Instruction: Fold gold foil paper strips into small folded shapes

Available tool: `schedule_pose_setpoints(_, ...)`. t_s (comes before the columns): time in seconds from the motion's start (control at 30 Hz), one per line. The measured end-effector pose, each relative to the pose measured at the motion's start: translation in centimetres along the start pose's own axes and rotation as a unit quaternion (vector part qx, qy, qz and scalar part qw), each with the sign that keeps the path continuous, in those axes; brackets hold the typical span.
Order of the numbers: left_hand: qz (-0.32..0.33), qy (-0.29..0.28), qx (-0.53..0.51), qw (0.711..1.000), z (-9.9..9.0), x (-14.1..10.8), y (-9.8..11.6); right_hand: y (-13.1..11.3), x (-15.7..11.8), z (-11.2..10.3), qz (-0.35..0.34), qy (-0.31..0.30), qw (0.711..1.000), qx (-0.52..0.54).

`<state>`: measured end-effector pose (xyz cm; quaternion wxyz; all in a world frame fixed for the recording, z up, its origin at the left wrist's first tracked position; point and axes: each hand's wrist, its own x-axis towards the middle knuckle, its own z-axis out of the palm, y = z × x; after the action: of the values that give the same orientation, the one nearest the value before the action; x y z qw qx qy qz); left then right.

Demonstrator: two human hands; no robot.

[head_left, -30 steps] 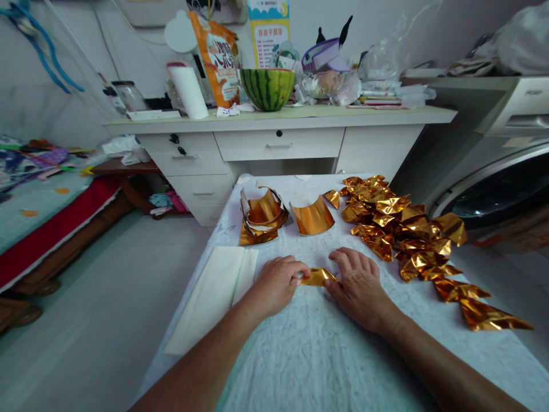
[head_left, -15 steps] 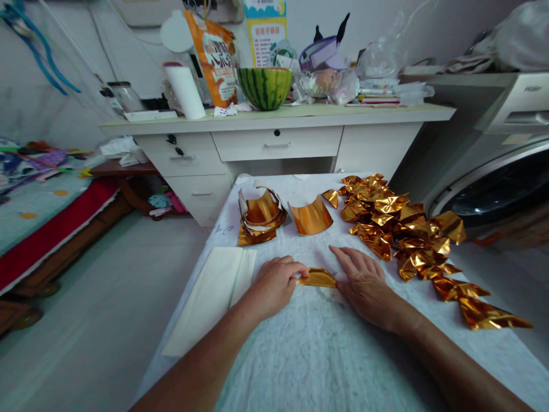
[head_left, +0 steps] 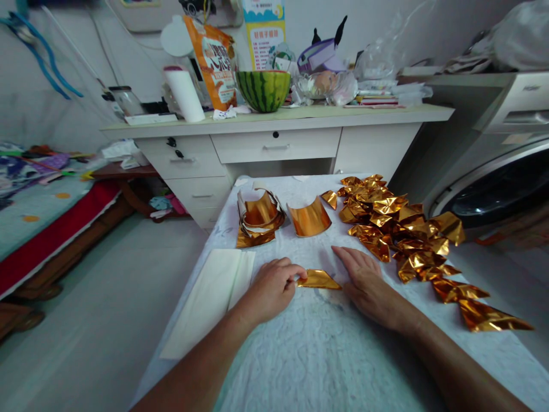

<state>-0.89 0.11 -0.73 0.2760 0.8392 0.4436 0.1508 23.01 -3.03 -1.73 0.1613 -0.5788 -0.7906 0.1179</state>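
Observation:
A small folded piece of gold foil paper (head_left: pixel 319 279) lies on the cloth-covered table. My left hand (head_left: pixel 277 286) pinches its left end between thumb and finger. Just off the right tip, my right hand (head_left: pixel 364 280) rests on the table edge-down, fingers stretched out and holding nothing. Beyond the hands stands a single curved gold foil sheet (head_left: pixel 309 217). To its left sits a curled stack of gold foil sheets (head_left: pixel 261 214) with pale backs. Many folded gold foil pieces (head_left: pixel 386 212) form a heap along the right side.
White folded paper (head_left: pixel 210 297) lies at the table's left edge. Behind the table (head_left: pixel 326 355) stands a white desk (head_left: pixel 278 143) bearing a half watermelon (head_left: pixel 263 91) and an orange snack bag (head_left: pixel 214 68). A washing machine (head_left: pixel 506 143) is at the right, a bed (head_left: pixel 51 229) at the left.
My right hand has shifted slightly right, away from the foil. The folded foil now looks flatter, with a sharp slanted right end. My left hand keeps its pinch.

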Motion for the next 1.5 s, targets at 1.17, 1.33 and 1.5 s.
schedule_pose_setpoints(1.17, 0.001, 0.064, -0.126, 0.99, 0.4, -0.3, 0.0, -1.6, 0.8, -1.4, -0.043, -0.017, 0.995, 0.089)
schedule_pose_setpoints(1.33, -0.008, 0.081, -0.12, 0.989, 0.7, -0.3, -0.1, -1.6, 0.5, -1.2, -0.022, -0.004, 0.993, 0.114)
schedule_pose_setpoints(1.5, -0.007, 0.085, -0.119, 0.989, 0.7, -0.2, -0.2, -1.8, 0.3, -1.1, -0.008, -0.008, 0.988, 0.154)
